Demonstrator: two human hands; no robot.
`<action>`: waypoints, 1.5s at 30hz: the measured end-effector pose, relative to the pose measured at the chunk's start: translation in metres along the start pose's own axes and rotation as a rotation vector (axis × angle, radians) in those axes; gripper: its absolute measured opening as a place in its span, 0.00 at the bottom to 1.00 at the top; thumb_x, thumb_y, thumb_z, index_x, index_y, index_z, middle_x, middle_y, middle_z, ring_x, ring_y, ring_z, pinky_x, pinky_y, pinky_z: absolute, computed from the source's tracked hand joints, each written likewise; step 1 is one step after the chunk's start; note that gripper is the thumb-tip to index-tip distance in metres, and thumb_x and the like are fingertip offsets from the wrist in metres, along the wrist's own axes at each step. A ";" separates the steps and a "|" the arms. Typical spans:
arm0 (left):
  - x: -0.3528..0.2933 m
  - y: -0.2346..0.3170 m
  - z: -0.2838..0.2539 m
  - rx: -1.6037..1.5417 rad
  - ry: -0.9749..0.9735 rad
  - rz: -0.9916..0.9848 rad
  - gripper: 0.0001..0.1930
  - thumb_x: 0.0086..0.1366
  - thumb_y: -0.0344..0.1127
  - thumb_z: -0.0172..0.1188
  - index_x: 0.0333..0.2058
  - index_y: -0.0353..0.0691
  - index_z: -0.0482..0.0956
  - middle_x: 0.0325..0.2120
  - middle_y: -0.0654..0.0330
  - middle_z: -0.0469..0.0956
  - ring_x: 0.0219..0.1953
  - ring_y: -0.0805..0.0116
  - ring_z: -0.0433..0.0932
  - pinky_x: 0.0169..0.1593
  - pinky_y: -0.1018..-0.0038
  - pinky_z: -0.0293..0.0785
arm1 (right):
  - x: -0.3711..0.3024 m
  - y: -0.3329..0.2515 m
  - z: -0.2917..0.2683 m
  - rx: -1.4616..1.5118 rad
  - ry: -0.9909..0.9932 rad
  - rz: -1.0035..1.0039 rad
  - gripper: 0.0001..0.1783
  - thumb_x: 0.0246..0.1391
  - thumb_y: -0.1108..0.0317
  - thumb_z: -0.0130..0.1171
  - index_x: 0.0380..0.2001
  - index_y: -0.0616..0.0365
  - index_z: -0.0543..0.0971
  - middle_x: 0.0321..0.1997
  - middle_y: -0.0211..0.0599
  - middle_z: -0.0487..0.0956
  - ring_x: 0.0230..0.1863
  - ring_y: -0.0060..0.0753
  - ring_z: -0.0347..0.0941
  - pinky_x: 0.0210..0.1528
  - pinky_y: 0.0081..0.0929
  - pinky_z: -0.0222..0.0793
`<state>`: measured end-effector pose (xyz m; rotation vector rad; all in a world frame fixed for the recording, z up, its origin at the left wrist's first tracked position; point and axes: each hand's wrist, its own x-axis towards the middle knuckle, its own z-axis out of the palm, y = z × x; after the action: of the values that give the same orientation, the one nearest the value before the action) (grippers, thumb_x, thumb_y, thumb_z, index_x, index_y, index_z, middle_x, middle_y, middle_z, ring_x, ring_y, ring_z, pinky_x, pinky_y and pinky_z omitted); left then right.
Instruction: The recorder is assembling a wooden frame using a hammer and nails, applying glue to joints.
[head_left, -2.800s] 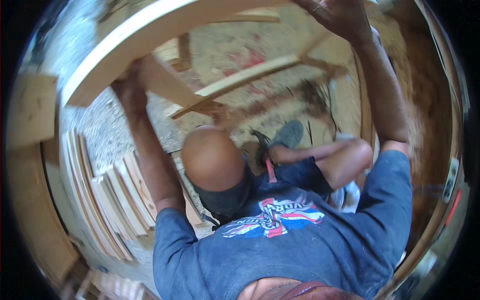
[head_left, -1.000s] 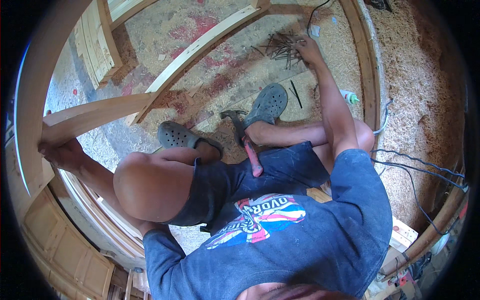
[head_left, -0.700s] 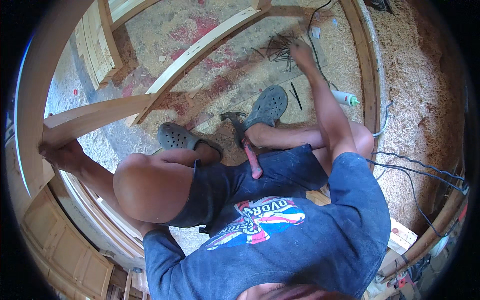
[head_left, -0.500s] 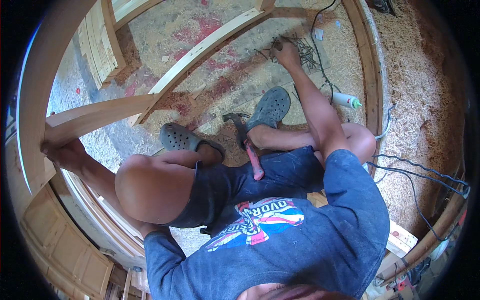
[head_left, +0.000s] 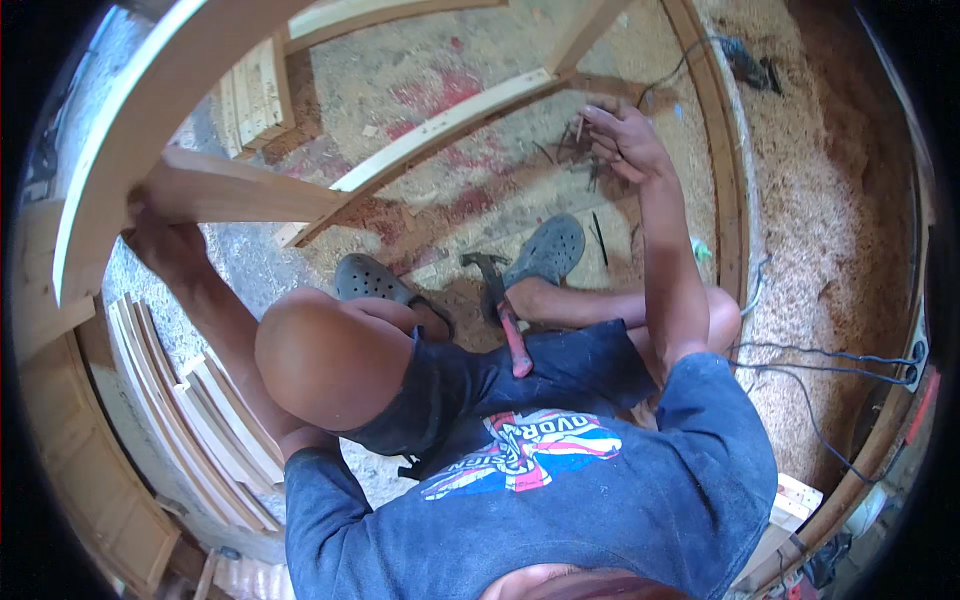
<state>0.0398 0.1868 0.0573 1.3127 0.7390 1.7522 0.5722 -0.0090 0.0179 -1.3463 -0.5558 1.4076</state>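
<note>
At the left, my left hand (head_left: 165,240) is closed around the joint where a wooden crosspiece (head_left: 250,190) meets a broad curved board (head_left: 150,110) of a wooden frame. My right hand (head_left: 628,140) is raised over a loose pile of nails (head_left: 590,160) on the floor. A thin nail (head_left: 580,128) shows pinched at its fingertips. A claw hammer (head_left: 515,345) with a red handle rests against my shorts, its dark head lying between my clogs. The frame's lower rail (head_left: 440,125) runs across the floor in front of my feet.
Stacked wood pieces (head_left: 262,95) stand beyond the crosspiece. Curved strips (head_left: 195,420) lie at the lower left near a panelled wooden door (head_left: 95,460). Dark cables (head_left: 830,355) cross sawdust (head_left: 800,230) on the right. A green-tipped bottle (head_left: 700,248) is partly hidden behind my right arm.
My right hand has lifted from the nail pile and turned, with a nail now at its fingertips. The view has shifted; my left hand still grips the frame, which appears tilted.
</note>
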 end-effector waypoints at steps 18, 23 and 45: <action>-0.022 0.050 0.038 -0.091 -0.060 -0.134 0.25 0.57 0.22 0.71 0.54 0.33 0.77 0.48 0.56 0.81 0.50 0.67 0.79 0.54 0.68 0.79 | -0.066 -0.159 0.422 -0.697 -0.525 -1.112 0.09 0.57 0.67 0.70 0.36 0.61 0.83 0.35 0.31 0.85 0.39 0.20 0.81 0.42 0.20 0.78; -0.028 0.047 0.037 -0.181 -0.060 -0.204 0.25 0.57 0.25 0.73 0.54 0.33 0.77 0.47 0.56 0.81 0.49 0.68 0.80 0.53 0.69 0.79 | -0.054 -0.149 0.434 -0.894 -0.452 -1.191 0.08 0.55 0.71 0.70 0.36 0.62 0.82 0.32 0.36 0.84 0.36 0.23 0.80 0.41 0.28 0.75; -0.020 0.060 0.042 -0.084 -0.055 -0.204 0.26 0.59 0.24 0.70 0.57 0.34 0.73 0.49 0.57 0.79 0.51 0.67 0.78 0.54 0.69 0.78 | -0.049 -0.157 0.434 -1.223 -0.522 -1.052 0.15 0.57 0.61 0.66 0.40 0.62 0.83 0.36 0.40 0.84 0.32 0.36 0.78 0.41 0.35 0.75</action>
<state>0.0674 0.1388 0.1097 1.1808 0.7338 1.5619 0.2237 0.1401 0.2864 -1.1205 -2.3158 0.3993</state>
